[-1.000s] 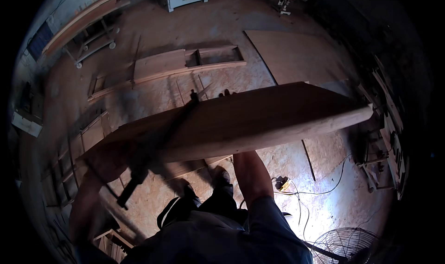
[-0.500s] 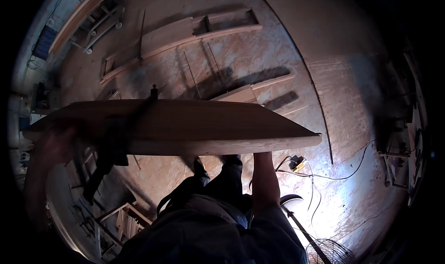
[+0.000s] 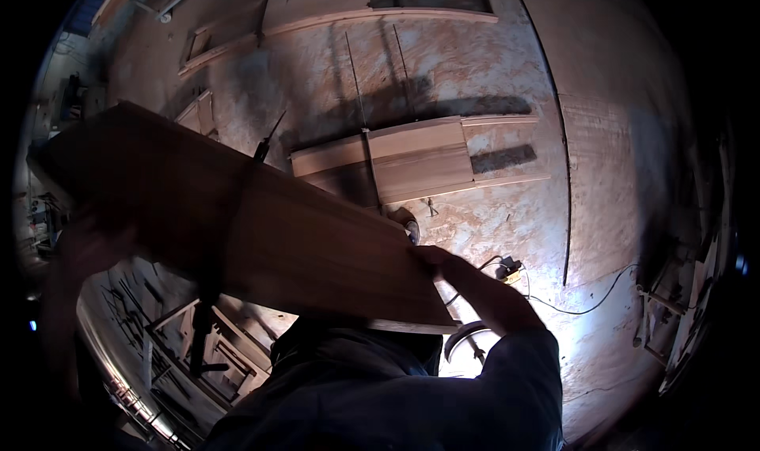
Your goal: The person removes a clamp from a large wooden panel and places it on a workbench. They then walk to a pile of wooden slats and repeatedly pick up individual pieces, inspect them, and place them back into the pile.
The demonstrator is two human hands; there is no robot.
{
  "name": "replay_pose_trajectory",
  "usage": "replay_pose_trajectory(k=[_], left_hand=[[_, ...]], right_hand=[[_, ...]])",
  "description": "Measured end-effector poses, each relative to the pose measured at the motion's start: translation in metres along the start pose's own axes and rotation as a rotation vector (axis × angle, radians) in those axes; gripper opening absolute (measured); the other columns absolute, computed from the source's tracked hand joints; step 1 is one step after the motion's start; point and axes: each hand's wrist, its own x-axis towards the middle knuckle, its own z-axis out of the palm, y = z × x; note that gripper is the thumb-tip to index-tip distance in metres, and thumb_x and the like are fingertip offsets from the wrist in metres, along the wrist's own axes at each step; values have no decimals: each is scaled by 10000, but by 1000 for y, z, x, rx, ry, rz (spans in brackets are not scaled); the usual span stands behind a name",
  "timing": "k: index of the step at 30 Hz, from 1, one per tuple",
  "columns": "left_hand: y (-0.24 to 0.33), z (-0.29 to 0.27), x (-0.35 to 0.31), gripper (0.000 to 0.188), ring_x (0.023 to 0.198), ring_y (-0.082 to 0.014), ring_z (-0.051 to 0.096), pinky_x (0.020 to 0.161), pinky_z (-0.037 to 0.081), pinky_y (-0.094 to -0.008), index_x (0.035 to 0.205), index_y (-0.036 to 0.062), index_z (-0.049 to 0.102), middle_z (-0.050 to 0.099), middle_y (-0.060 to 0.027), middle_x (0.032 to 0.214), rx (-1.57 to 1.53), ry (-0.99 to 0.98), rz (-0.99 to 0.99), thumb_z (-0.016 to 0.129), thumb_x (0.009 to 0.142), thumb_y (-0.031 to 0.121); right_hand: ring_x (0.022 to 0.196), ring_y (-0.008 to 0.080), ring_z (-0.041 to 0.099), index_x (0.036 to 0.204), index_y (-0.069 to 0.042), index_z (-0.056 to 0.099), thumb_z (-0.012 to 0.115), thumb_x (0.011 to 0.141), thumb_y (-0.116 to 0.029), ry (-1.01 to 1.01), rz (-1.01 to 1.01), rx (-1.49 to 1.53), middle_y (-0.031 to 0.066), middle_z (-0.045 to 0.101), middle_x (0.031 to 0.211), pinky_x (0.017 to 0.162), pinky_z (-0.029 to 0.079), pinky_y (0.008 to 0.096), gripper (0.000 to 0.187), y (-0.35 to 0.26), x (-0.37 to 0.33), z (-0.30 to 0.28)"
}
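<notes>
Held up before my body is a long wooden panel (image 3: 317, 237), its left end raised farther away and its right end close to me. A dark bar clamp (image 3: 229, 221) crosses the panel, and its bar sticks out past both long edges. In deep shadow, my left hand (image 3: 99, 241) is closed on the near edge toward the left end. My right hand (image 3: 431, 259) grips the right end at its far corner, with the fingers partly hidden by the wood.
Beyond the panel, a clamped wooden frame assembly (image 3: 419, 162) lies on the floor. Another long one (image 3: 324, 12) lies farther off. A power strip with cords (image 3: 511, 270) is at right, near a large flat sheet (image 3: 602, 158). Wooden frames (image 3: 229, 348) stand at lower left.
The panel has swung, its left end going farther away and its right end nearer, and its broad face shows more. My right hand has moved from beneath it to its right end.
</notes>
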Motion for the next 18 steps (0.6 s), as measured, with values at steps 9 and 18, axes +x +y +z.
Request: replay_pose_trajectory(k=[9,18], left_hand=[[88,139,-1,185,1135,-312,573,984,435,-494,1018,120,653,610,-121,1194,-382,146,-215,630,834,126],[223,290,143,323,1082,-341,576,942,454,-473,1100,51,633,595,-137,1139,-626,360,-434,641,781,99]], right_hand=[[607,206,593,1039,102,603,575,899,-471,765,-178,-452,94,607,691,507,483,350,591,-38,-8,-17],[735,237,592,957,62,669,485,902,-565,1253,-517,-981,138,662,796,685,476,397,656,-135,-42,-192]])
